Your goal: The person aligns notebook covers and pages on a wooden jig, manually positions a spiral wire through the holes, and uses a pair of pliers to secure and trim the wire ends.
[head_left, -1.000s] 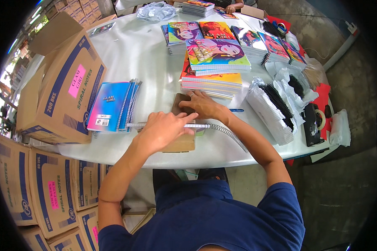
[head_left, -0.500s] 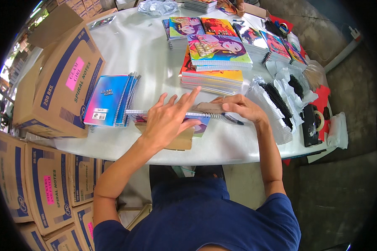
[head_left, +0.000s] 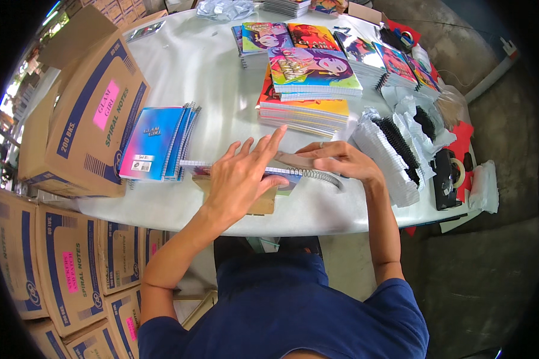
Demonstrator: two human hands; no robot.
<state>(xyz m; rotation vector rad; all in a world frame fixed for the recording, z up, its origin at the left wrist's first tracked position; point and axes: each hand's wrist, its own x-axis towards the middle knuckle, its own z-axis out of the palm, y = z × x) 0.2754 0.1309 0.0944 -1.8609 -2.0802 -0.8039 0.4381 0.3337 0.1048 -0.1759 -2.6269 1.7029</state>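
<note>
A large brown cardboard carton (head_left: 84, 119) with blue stripes and a pink rectangular label (head_left: 109, 105) is seen on the worktop's (head_left: 203, 66) left part, flaps open. Similar brown-and-blue cartons (head_left: 54, 263) are stacked on the floor at lower left; a pink label (head_left: 70, 272) is carried on one. A small white barcode label (head_left: 139, 166) is seen on the blue notebook stack's (head_left: 156, 143) cover. White plastic packages of black spiral coils (head_left: 395, 149) are laid at the right.
</note>
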